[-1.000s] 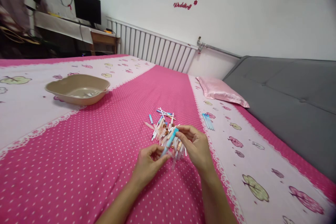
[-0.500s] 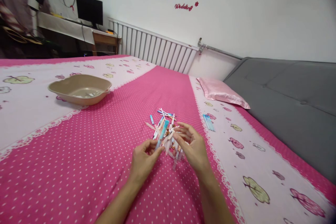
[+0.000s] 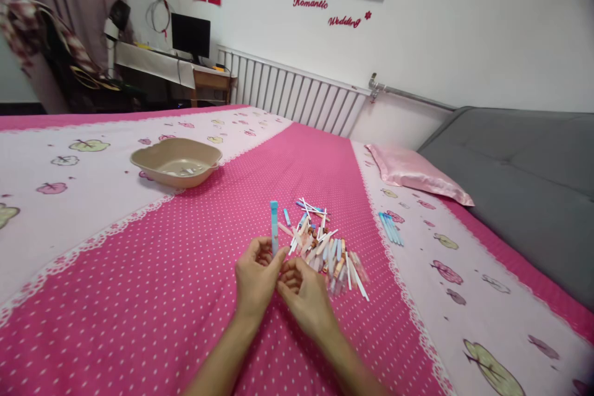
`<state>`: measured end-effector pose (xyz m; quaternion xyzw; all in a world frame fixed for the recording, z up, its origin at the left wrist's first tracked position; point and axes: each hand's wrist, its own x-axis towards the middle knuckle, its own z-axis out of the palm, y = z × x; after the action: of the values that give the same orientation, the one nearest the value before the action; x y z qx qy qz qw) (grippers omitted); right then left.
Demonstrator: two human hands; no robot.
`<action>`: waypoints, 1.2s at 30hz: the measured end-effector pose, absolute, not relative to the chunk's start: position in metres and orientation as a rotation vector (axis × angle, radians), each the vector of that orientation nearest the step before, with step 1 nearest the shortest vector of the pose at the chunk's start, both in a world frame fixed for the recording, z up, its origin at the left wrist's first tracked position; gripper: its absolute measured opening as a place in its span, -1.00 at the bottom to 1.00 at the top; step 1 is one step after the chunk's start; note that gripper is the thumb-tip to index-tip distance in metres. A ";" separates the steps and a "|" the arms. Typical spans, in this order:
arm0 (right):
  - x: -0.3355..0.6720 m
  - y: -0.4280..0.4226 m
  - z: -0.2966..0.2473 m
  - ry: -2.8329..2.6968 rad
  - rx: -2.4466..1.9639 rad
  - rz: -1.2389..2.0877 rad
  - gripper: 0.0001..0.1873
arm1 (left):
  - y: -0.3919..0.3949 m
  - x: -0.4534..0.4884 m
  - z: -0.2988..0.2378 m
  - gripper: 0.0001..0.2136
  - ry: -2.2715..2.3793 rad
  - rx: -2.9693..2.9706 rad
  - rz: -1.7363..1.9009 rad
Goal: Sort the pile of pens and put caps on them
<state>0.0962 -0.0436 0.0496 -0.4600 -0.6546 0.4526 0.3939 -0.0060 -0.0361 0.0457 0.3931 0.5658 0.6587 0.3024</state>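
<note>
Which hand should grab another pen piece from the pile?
Probably the right hand: it lies beside the pile and looks free, while the left hand holds the blue pen upright.

Blue pen [image 3: 274, 226] glossy plastic; bedsheet [image 3: 153, 278] matt cloth.
</note>
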 end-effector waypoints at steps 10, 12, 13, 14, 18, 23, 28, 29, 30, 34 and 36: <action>0.089 -0.043 0.043 -1.526 -1.210 1.141 -0.87 | -0.037 -0.010 0.047 -0.74 1.487 1.020 1.749; 0.088 -0.044 0.044 -1.518 -1.214 1.127 -0.85 | -0.036 -0.010 0.046 -0.74 1.488 1.025 1.751; 0.087 -0.045 0.044 -1.518 -1.215 1.118 -0.84 | -0.036 -0.010 0.046 -0.75 1.489 1.026 1.752; 0.087 -0.045 0.045 -1.518 -1.215 1.110 -0.84 | -0.035 -0.010 0.045 -0.75 1.486 1.026 1.755; 0.087 -0.046 0.045 -1.518 -1.226 1.071 -0.83 | -0.034 -0.010 0.045 -0.73 1.460 1.026 1.754; 0.093 -0.039 0.043 -1.479 -1.187 1.048 -0.76 | -0.037 -0.009 0.046 -0.62 1.579 1.200 1.653; 0.114 -0.021 0.046 -1.378 -1.270 0.875 -0.77 | -0.042 0.000 0.039 -0.66 1.774 1.556 1.671; 0.121 -0.016 0.048 -1.356 -1.283 0.839 -0.78 | -0.042 0.004 0.037 -0.67 1.799 1.662 1.674; 0.130 -0.011 0.049 -1.332 -1.298 0.804 -0.78 | -0.042 0.008 0.034 -0.68 1.799 1.782 1.679; 0.176 0.008 0.051 -1.253 -1.425 0.572 -0.73 | -0.044 0.026 0.022 -0.74 1.514 2.289 1.577; 0.205 0.018 0.050 -1.212 -1.528 0.432 -0.70 | -0.049 0.036 0.016 -0.73 1.342 2.495 1.400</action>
<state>0.2055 0.0178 0.0502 -0.6433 -0.5101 0.1818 0.5412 0.0362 -0.0486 0.0158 0.7894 0.4248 0.4431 -0.0093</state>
